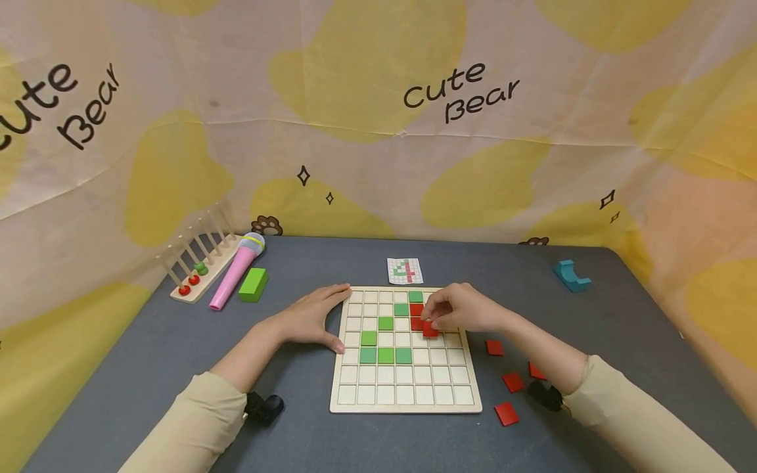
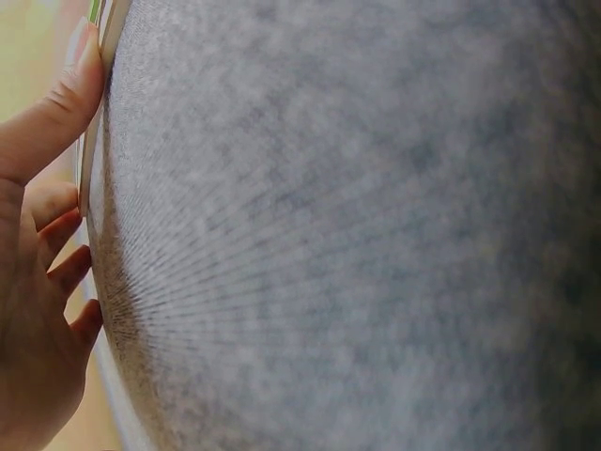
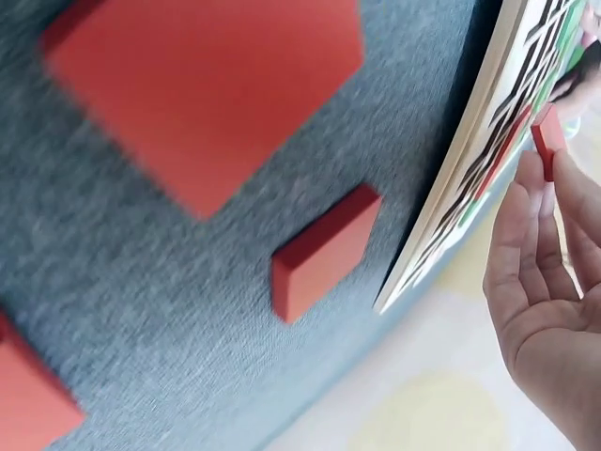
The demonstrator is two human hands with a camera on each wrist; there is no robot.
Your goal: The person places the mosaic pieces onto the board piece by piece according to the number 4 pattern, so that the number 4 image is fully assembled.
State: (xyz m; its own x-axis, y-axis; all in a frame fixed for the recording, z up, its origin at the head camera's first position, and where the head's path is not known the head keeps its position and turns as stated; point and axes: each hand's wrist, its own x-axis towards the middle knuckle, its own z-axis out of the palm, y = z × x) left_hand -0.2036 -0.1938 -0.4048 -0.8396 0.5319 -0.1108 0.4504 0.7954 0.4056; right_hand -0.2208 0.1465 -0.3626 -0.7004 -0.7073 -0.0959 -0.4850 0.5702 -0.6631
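Observation:
A square wooden grid board (image 1: 405, 395) lies flat on the dark table. My left hand (image 1: 309, 318) rests along the board's left edge, thumb and fingers spread and fairly straight. Between thumb and fingertips, my right hand (image 1: 467, 309) pinches a red square tile (image 1: 430, 329), tilted in the right wrist view, over the board's right half. Just left of it, red tiles (image 1: 416, 309) sit in one column, partly behind the fingers. Several green tiles (image 1: 386, 355) form a diagonal and a short row. The right hand hides some cells.
Loose red tiles (image 1: 495, 347) lie right of the board. Behind it is a small pattern card (image 1: 405, 271). At left are a pink microphone (image 1: 233, 276), a green block (image 1: 253, 285) and a pegged bead rack (image 1: 209, 266). A blue curved block (image 1: 571, 276) stands far right.

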